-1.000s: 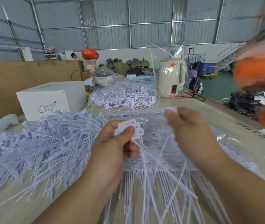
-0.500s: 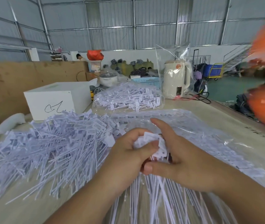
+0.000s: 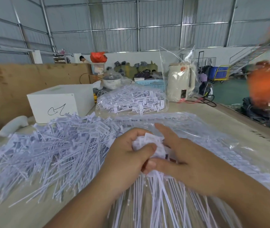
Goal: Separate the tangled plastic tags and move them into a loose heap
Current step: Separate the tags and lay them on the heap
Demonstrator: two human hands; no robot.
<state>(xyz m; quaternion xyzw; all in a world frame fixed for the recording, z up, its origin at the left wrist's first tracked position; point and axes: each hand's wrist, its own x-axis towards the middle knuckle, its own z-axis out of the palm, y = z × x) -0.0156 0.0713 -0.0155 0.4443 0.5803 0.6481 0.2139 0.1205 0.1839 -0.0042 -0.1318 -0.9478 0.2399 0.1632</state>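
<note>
Head view looks down on both hands meeting over the near middle of the worktop (image 3: 213,119). The left hand (image 3: 127,155) has its fingers curled around a bunch of white plastic tags (image 3: 150,142), thumb pressed across the flat label ends. The right hand (image 3: 183,162) comes in from the other side, its thumb tucked under the same bunch and touching the left hand, its forefinger stretched out over the top of the labels; the rest of its fingers are hidden behind the hand, so I cannot tell how they lie. From the held bunch the long thin tails (image 3: 155,199) of the tags hang down and fan out toward the near edge.

To the left of the hands, spread across the left half of the worktop, lies the loose heap (image 3: 48,150) of tags, stems pointing every which way. Under and beyond the right hand lies a clear plastic bag (image 3: 213,145) with more tags flat inside it. Farther back, toward the far edge, a second clear bag of tags (image 3: 131,101) sits just beside a white box (image 3: 62,104) with a black scribble on its front. At the far right corner stands a cream electric kettle (image 3: 180,83) wrapped in clear plastic, and a blue basket (image 3: 150,83) sits next to it.
</note>
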